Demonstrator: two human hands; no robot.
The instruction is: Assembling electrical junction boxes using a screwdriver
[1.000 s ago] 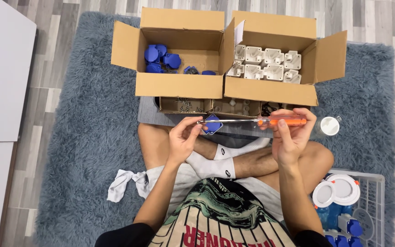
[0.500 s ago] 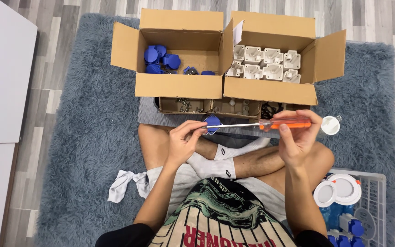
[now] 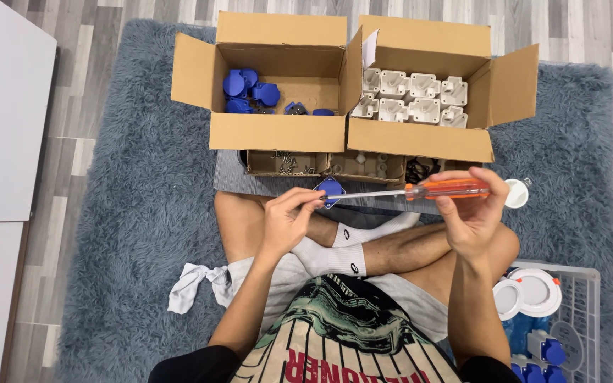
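Cardboard boxes (image 3: 278,131) sit beyond the orange screwdriver (image 3: 420,191), gripped by the right hand (image 3: 468,216); left hand (image 3: 286,220) pinches its tip beside a blue part (image 3: 330,190).

screwdriver (image 3: 420,190): shiny orange plastic handle, thin metal rod | small part (image 3: 330,191): smooth blue plastic | boxes (image 3: 278,131): matt brown cardboard | rug (image 3: 136,213): fluffy grey | floor (image 3: 590,28): smooth wood

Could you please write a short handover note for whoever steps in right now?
Left hand pinches the screwdriver's metal tip, close by a small blue part.
Right hand grips the orange screwdriver by its handle, held level above the lap.
Done: finished pieces lie in the wire basket.
Left: blue parts in the left box and white housings in the right box.
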